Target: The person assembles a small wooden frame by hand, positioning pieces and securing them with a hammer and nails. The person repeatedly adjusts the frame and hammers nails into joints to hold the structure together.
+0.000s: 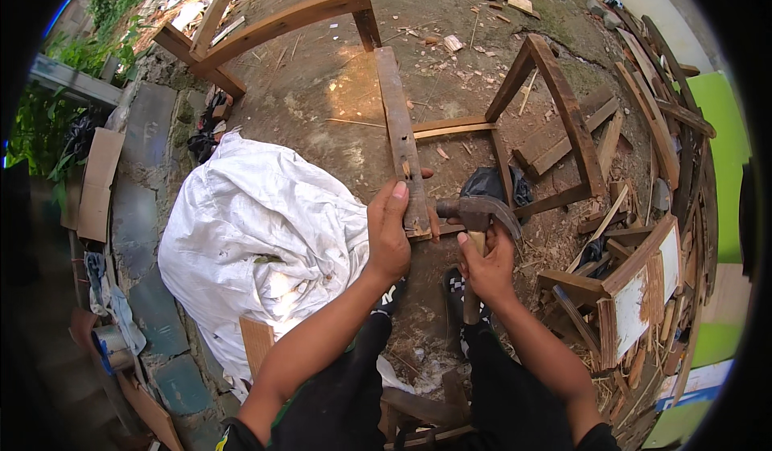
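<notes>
My left hand [391,234] is closed around the lower end of a weathered wooden board [396,121], thumb on its upper face and fingertips showing past its right edge. The board points away from me, and dark holes mark its face. In my right hand [489,267] is a claw hammer [476,208], gripped by its wooden handle just below the head. The rusty head lies level, its striking face close to the board's right edge and its claw curving off to the right. Whether the head touches the board I cannot tell.
A bulging white sack [249,226] sits at left by a low block wall [149,210]. Wooden frames [281,26] stand beyond, with another frame [567,117] at right near a black plastic bag [486,182]. Scrap wood [635,290] piles up at the right, beside green panels [720,169].
</notes>
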Tool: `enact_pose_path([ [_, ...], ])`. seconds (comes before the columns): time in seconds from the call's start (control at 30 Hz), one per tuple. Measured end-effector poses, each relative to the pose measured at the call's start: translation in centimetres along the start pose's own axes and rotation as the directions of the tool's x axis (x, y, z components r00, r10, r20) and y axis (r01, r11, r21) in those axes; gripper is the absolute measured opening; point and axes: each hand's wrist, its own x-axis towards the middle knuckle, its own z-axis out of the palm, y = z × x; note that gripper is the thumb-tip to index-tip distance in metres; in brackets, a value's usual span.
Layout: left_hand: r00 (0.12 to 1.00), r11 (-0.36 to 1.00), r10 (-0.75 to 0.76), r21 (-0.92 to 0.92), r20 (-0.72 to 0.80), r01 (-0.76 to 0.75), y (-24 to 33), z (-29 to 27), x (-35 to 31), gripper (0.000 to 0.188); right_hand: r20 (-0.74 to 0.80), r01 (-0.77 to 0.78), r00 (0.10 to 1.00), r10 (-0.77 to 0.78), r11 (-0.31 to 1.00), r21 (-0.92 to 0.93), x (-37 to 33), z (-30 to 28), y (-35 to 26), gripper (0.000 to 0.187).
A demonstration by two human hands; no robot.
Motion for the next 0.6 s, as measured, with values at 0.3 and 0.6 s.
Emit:
enact_pose_path([
  [0.3, 0.996, 0.988, 0.088, 0.122, 0.016, -0.090, -2.3, -1.3, 0.5, 0.052, 0.013, 0.203, 0.978, -0.207, 0.943, -0.262, -1.8, -2.5, -11.0, 0.023],
  [0.6, 0.966, 0.938, 0.255, 0.252, -0.039, -0.238, -1.6, -0.8, 1.1, 0.047, 0.390, 0.538, 0.835, -0.387, 0.721, -0.437, -0.8, -0.4, -16.3, 0.034],
])
